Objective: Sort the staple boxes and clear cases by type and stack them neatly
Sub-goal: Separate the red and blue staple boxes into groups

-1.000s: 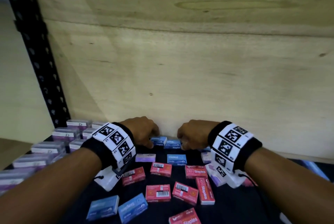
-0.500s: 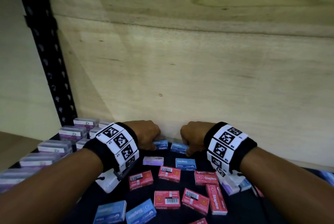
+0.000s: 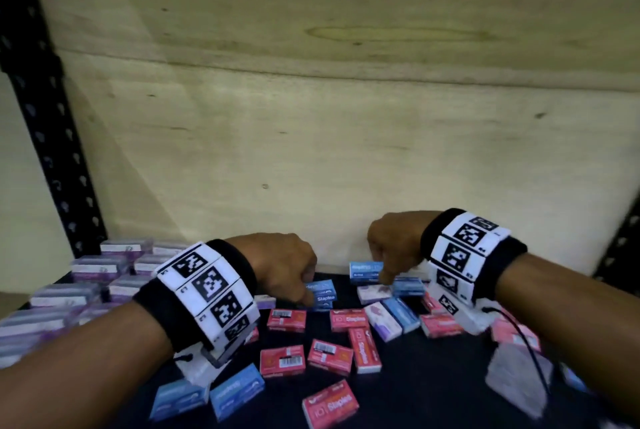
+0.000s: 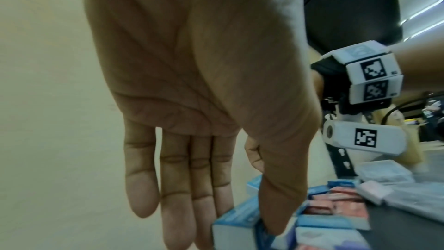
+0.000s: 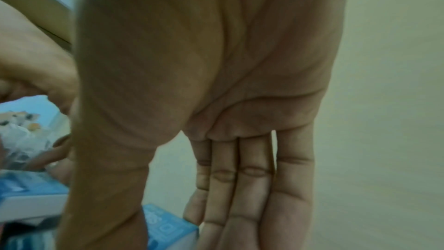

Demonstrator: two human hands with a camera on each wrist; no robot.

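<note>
We take the plywood back wall (image 3: 346,151) as our landmark. Both hands work at its foot, over the dark shelf surface (image 3: 433,394).

Left hand (image 3: 280,266): in its wrist view the fingers (image 4: 177,206) run nearly straight while the thumb presses one side of a blue staple box (image 3: 322,293) and the fingertips meet the other side. We log this as a pinch on that box, just in front of the wall.

Right hand (image 3: 394,248): its wrist view shows straight fingers (image 5: 250,187) and a thumb lowered beside another blue staple box (image 5: 165,229). From the head view the fingertips sit at the blue boxes by the wall (image 3: 367,269). We cannot tell whether anything is actually gripped.

Red staple boxes (image 3: 346,335) lie scattered flat, farther out from the wall than the hands. Loose blue boxes (image 3: 207,394) lie farther out again. A few pale purple-printed boxes (image 3: 382,321) sit among the red ones.

Clear cases (image 3: 100,273) with purple labels sit in rows along the wall's left end, beside the black perforated upright (image 3: 55,151). More clear cases (image 3: 516,373), blurred, lie well out from the wall beneath the right forearm.
</note>
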